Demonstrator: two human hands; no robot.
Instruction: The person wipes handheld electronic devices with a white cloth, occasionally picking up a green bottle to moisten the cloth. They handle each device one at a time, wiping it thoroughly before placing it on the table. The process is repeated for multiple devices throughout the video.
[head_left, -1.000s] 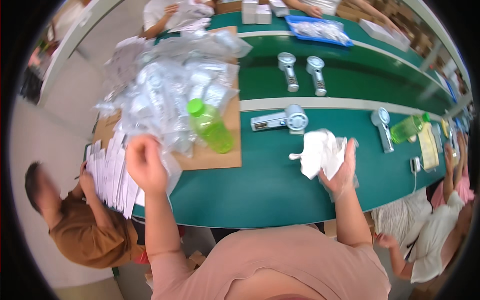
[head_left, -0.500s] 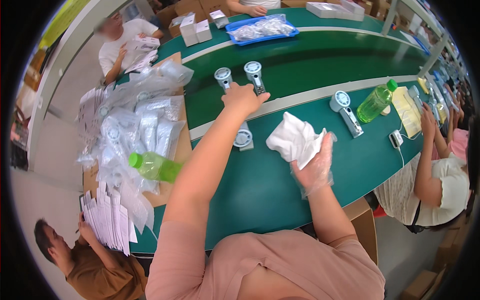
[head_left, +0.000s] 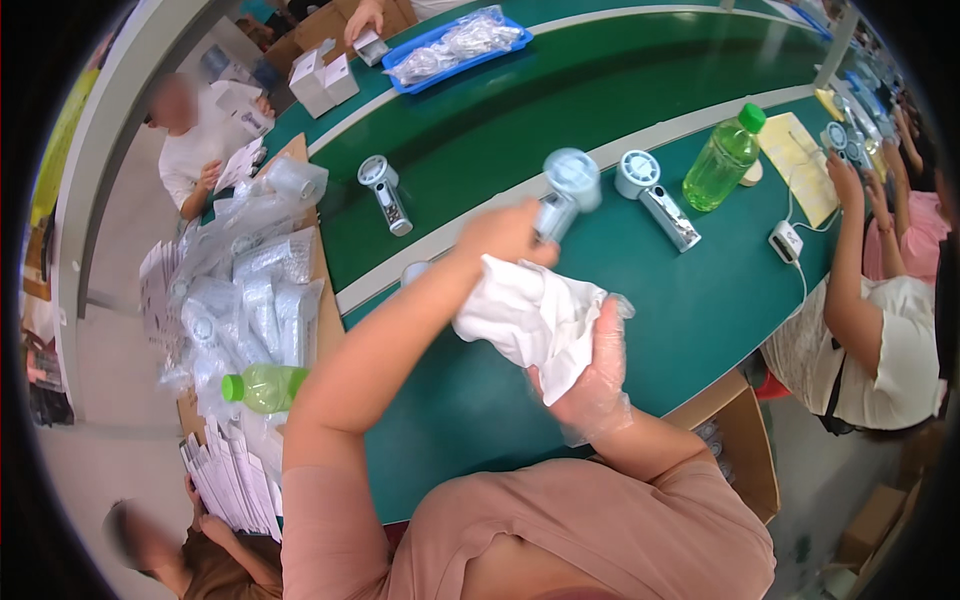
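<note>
To do this well, we should hold the small fan (head_left: 573, 176) by its handle, away from its round head, with the white cloth (head_left: 535, 318) spread flat and steady; the fan is in the air over the surface (head_left: 480, 405), just past the cloth; our left hand (head_left: 497, 238) has its grip closed around the handle, but that spot is blurry, so we can't tell how tight; our right hand (head_left: 592, 375), in a thin clear glove (head_left: 600, 425), has its grip half curled, with the cloth against its palm and thumb.
</note>
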